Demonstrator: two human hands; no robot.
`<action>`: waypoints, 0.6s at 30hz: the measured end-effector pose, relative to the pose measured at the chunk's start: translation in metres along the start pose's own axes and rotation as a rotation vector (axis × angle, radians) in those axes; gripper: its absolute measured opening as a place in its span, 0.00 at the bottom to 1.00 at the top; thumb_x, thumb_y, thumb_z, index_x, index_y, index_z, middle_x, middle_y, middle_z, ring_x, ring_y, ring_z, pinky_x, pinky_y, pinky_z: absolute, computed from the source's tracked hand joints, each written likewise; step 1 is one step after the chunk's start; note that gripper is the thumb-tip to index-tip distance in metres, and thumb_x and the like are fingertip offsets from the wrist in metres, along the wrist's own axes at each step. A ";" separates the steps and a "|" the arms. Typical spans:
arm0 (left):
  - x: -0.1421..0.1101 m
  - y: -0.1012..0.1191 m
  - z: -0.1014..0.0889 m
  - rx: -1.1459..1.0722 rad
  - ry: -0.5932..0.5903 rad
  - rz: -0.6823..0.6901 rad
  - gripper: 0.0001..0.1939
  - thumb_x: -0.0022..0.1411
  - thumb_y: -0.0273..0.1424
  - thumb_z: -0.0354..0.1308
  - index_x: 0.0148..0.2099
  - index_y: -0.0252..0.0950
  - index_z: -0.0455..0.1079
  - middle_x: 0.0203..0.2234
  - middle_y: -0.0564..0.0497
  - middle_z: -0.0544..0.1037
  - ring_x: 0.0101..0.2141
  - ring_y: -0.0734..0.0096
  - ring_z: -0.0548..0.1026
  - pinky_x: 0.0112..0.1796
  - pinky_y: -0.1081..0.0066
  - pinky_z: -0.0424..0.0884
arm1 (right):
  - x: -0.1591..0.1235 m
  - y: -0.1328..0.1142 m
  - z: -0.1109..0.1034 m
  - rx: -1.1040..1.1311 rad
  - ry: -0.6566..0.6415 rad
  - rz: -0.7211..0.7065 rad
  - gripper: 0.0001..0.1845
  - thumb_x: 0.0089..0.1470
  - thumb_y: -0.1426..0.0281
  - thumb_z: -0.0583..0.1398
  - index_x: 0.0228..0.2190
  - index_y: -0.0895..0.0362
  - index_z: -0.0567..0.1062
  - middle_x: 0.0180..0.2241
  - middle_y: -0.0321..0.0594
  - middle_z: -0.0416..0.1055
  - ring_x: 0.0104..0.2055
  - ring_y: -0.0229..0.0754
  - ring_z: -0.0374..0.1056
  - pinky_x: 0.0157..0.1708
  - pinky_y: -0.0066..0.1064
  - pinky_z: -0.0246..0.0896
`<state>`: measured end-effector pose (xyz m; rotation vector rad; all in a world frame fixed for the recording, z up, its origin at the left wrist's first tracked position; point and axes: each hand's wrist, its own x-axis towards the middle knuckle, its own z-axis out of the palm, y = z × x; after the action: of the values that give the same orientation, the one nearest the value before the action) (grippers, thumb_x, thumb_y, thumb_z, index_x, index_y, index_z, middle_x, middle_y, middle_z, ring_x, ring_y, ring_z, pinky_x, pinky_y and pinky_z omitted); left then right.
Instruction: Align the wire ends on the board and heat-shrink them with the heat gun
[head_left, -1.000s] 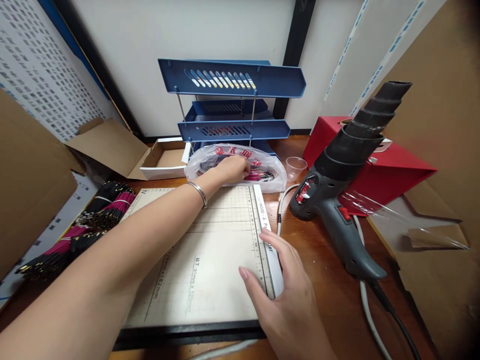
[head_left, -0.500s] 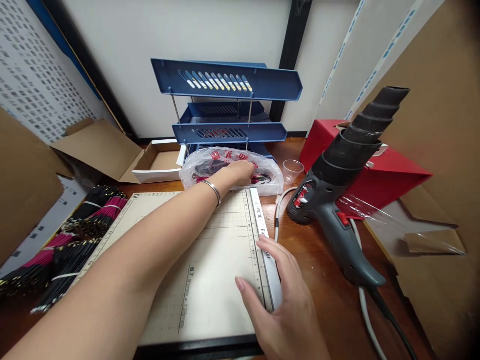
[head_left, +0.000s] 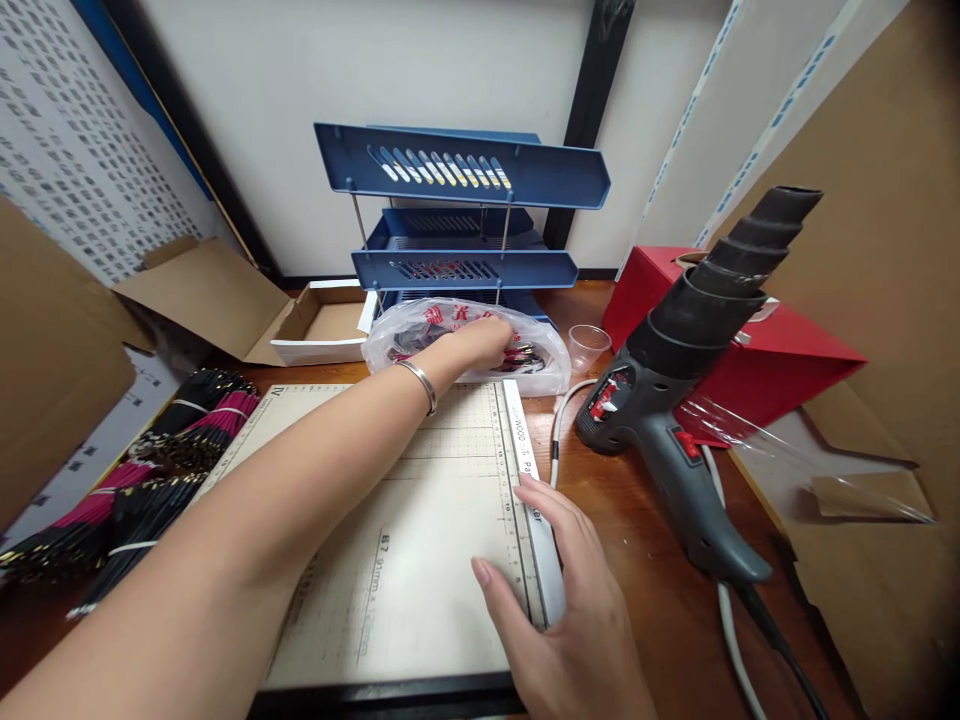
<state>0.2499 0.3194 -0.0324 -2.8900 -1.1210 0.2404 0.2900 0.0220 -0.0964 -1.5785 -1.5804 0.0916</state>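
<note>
My left hand [head_left: 487, 342] reaches across the board into a clear plastic bag [head_left: 551, 370] with red print. Its fingers are curled down inside the bag's mouth, and their tips are hidden. Dark and pink wire leads [head_left: 525, 358] lie in the bag beside the hand. Under my left forearm is a cream paper trimmer board [head_left: 427, 520] marked with grid lines and sizes. My right hand [head_left: 570, 600] rests at the board's right edge, thumb and fingers apart, the fingers touching the white ruler strip [head_left: 553, 590].
A grey heat gun [head_left: 667, 400] stands on the right, its cable trailing forward. Behind it is a red box [head_left: 795, 350]. A clear cup [head_left: 589, 345] is beside the bag. Blue stacked trays [head_left: 465, 270] stand behind. Leftward are an open carton [head_left: 319, 350] and bundled black and pink wires [head_left: 150, 520].
The view has shifted slightly. My left hand stays in the bag, having moved only a little, and my right hand keeps its place at the trimmer's edge.
</note>
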 end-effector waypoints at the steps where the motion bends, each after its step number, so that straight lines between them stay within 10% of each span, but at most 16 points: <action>1: -0.004 -0.001 -0.003 -0.002 0.029 0.002 0.11 0.71 0.31 0.55 0.47 0.33 0.77 0.43 0.44 0.81 0.45 0.61 0.78 0.48 0.62 0.71 | 0.000 -0.001 0.000 0.003 0.005 0.001 0.25 0.59 0.65 0.62 0.56 0.53 0.65 0.56 0.46 0.72 0.59 0.45 0.69 0.56 0.39 0.71; 9: -0.077 0.005 -0.049 0.006 0.054 0.153 0.13 0.66 0.27 0.53 0.38 0.41 0.80 0.34 0.48 0.82 0.35 0.63 0.75 0.37 0.67 0.64 | 0.002 -0.009 -0.003 0.034 0.036 0.059 0.20 0.62 0.65 0.59 0.55 0.53 0.67 0.54 0.45 0.73 0.57 0.45 0.71 0.54 0.40 0.70; 18: -0.180 0.044 -0.022 -0.067 -0.251 0.150 0.11 0.62 0.23 0.55 0.36 0.39 0.78 0.31 0.44 0.82 0.32 0.60 0.77 0.33 0.65 0.67 | 0.001 -0.008 -0.003 0.077 0.008 0.096 0.21 0.62 0.64 0.59 0.56 0.51 0.66 0.56 0.42 0.72 0.59 0.44 0.68 0.57 0.41 0.68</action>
<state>0.1513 0.1663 0.0097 -3.0729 -0.9561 0.5958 0.2855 0.0196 -0.0889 -1.5926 -1.4777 0.1958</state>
